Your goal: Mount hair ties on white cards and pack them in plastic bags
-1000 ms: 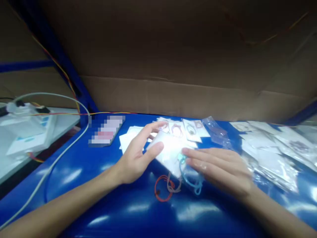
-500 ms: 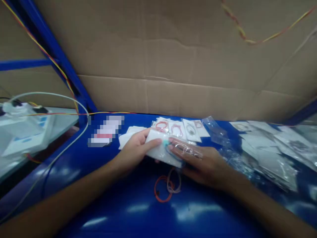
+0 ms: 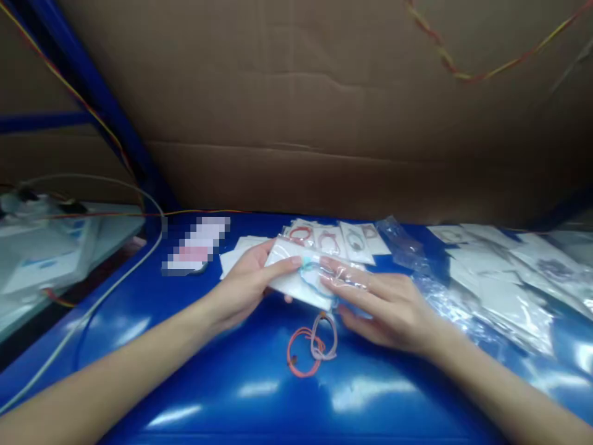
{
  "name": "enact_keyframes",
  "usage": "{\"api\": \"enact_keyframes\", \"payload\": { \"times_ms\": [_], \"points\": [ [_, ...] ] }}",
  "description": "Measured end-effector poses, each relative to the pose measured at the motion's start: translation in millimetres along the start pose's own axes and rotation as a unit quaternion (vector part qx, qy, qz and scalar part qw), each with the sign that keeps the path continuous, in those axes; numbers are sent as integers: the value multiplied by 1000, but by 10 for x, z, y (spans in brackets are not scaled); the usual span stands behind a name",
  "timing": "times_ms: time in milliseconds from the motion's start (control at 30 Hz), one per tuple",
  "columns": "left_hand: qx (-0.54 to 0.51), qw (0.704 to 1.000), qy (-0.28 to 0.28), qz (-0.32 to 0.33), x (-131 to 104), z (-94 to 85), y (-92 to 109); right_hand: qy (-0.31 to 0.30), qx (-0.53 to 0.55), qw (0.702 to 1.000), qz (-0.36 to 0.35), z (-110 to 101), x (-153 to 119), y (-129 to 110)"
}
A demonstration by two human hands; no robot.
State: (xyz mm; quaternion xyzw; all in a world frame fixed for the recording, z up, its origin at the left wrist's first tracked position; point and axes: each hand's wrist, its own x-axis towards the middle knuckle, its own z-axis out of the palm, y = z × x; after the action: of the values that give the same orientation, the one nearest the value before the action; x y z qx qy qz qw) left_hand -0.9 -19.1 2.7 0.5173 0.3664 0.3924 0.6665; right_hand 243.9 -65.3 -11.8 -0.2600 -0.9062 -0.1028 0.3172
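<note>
My left hand (image 3: 248, 278) grips a white card (image 3: 290, 287) at its left end, thumb on top. A light blue cord loop (image 3: 307, 283) lies on the card under that thumb and the fingers opposite. Clear plastic wrap (image 3: 354, 276) stretches from the card over the fingers of my right hand (image 3: 393, 306). Those fingers press together on the card's right side; whether they are inside the plastic I cannot tell. Below the card, an orange cord loop (image 3: 303, 374) and a pale pink cord loop (image 3: 336, 340) overlap on the blue table (image 3: 222, 364).
Behind my hands lie white cards with coloured loops (image 3: 356, 240). Crumpled clear plastic (image 3: 445, 303) and stacks of bagged white cards (image 3: 514, 306) are on the right. A blurred-out flat object (image 3: 197, 244) and a pale cable (image 3: 115, 281) are on the left; cardboard (image 3: 296, 111) stands behind.
Both hands keep their hold on the card with hardly any movement. The light blue loop shows more clearly between the fingers. The table and hands look brighter, the cardboard darker.
</note>
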Motion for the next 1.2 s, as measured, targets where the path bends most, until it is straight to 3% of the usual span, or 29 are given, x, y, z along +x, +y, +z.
{"api": "enact_keyframes", "payload": {
  "times_ms": [100,333,500,833,1067,1200],
  "points": [
    [-11,1000,16,-8,1,-7,6,33,8,999,-8,-4,-7,-3],
    [-5,999,-28,-37,-33,39,10,-67,50,996,13,62,31,-43],
    [4,998,-50,-26,-43,36,-7,-105,75,991,34,70,55,-70],
    [-27,999,18,-24,-8,-12,22,-22,49,999,1,46,-9,-15],
    [-20,999,-31,-37,-35,24,6,-66,49,996,18,49,39,-42],
    [-16,999,-31,-25,-25,19,-17,-74,43,996,27,53,47,-34]
  ]
}}
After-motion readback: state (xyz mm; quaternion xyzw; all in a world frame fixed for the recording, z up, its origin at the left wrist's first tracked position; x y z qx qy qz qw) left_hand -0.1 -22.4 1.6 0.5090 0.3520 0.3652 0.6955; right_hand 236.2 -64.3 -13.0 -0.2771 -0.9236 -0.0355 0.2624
